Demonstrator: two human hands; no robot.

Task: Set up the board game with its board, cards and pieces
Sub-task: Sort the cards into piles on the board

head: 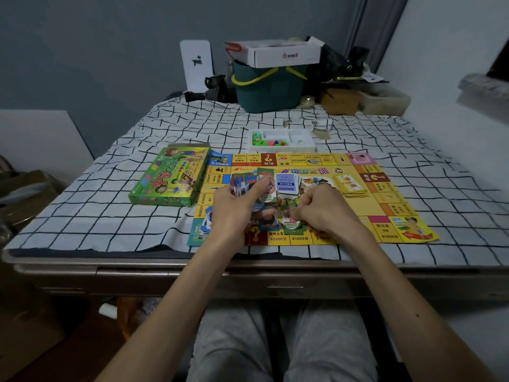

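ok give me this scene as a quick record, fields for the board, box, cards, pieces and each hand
board: unfolded flat on the checked cloth
game box: green, left of the board
piece tray: white, beyond the board's far edge, coloured pieces inside
card stacks: yellow stack on the board's right part; blue-backed stack near its centre
left hand: grips a bundle of cards and notes
right hand: fingers curled, pinching a green 1000 note near the board's near edge
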